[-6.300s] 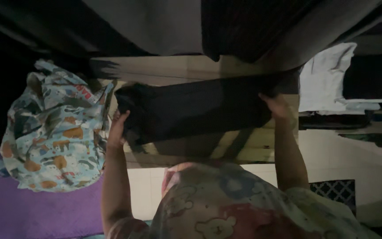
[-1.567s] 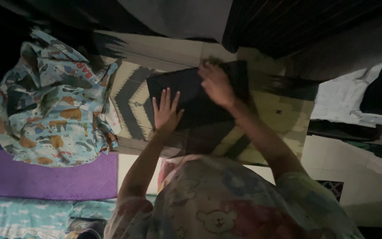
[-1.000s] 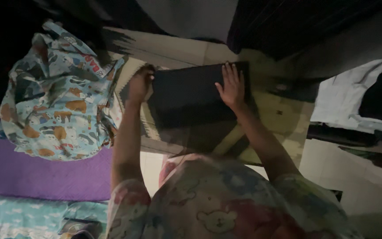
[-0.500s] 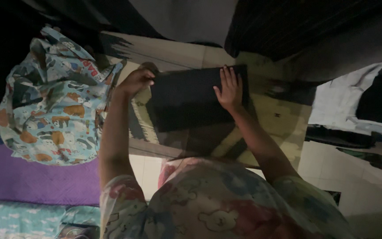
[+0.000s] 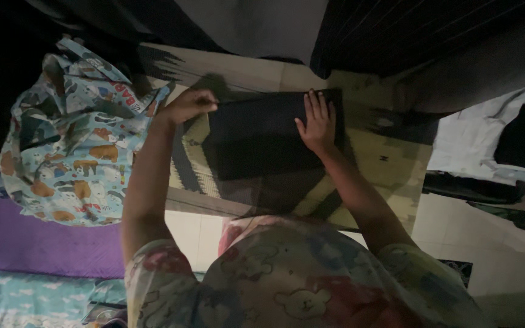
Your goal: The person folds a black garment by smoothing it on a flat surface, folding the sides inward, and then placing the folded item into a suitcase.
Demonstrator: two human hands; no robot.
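Here, in dim light, I see my left hand (image 5: pixel 188 104) pinching the upper left corner of a folded dark cloth (image 5: pixel 262 136), fingers closed on its edge. My right hand (image 5: pixel 318 124) lies flat on the cloth's right side, fingers spread and pointing away from me, pressing it down without gripping. The two hands sit well apart, one at each end of the cloth.

The dark cloth is folded into a neat rectangle and rests on a patterned mat (image 5: pixel 390 167) with yellowish ground and dark zigzag bands, spread on the floor in front of me.

To the left of the mat, just beside my left forearm, a heap of light-blue fabric printed with brown bears (image 5: pixel 74 146) is piled up. Below it lies a purple mat (image 5: pixel 37 246), and under that a strip of turquoise bedding (image 5: pixel 25 300). On the right edge a white cloth (image 5: pixel 481 136) lies crumpled among darker things. My own cartoon-print shirt (image 5: pixel 299 279) fills the bottom of the view.
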